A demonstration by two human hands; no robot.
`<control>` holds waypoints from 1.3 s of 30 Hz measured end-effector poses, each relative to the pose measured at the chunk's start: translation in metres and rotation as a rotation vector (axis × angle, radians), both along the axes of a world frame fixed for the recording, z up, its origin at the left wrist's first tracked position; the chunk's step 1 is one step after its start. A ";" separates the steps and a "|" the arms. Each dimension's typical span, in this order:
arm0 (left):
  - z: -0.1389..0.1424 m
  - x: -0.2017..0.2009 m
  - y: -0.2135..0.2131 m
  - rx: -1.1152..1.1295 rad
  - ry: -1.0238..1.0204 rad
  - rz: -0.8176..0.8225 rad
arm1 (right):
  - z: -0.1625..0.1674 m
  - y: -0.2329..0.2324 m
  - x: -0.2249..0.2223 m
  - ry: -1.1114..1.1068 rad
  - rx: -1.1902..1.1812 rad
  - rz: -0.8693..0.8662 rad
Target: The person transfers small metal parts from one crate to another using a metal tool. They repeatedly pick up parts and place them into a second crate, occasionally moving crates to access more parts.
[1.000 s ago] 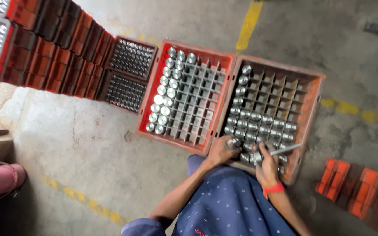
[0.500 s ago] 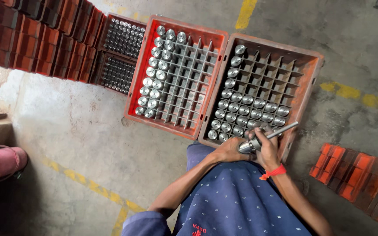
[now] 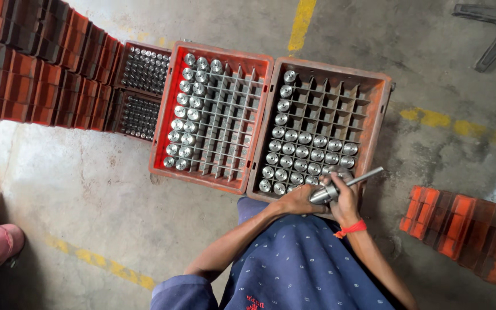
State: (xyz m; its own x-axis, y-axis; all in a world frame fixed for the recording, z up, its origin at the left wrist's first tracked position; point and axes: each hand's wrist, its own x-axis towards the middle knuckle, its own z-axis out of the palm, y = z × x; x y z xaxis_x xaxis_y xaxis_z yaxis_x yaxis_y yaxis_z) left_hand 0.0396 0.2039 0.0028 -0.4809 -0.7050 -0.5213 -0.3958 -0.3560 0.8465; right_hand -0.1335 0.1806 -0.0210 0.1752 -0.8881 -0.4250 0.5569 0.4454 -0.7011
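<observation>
Both hands meet on a metal shaft at the near edge of the right crate.

The right hand (image 3: 345,198) has its grip wrapped round a polished steel shaft (image 3: 340,188), thick at one end, thin rod tilted up-right. The left hand (image 3: 299,201), arm bent, closes on the thick end. Behind them, the rusty-red right crate (image 3: 383,109) holds gridded shiny cylinders (image 3: 305,152).
</observation>
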 end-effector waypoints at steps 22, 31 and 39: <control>0.018 0.233 -0.162 -0.967 -0.663 0.586 | -0.022 0.045 -0.057 0.023 0.250 -0.370; 0.012 0.309 -0.216 -0.983 -1.123 0.627 | -0.022 0.082 -0.042 0.104 0.243 -0.396; 0.044 0.326 -0.178 -1.125 -0.542 0.747 | -0.028 0.092 -0.036 0.070 0.268 -0.427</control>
State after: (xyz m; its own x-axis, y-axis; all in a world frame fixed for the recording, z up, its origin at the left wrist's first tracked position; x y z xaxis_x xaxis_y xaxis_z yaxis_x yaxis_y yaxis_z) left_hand 0.3655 0.0256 0.0464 0.2463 -0.8475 0.4702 -0.7747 0.1194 0.6210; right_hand -0.1698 0.2727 -0.0490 -0.2163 -0.7326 -0.6454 0.6843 0.3577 -0.6355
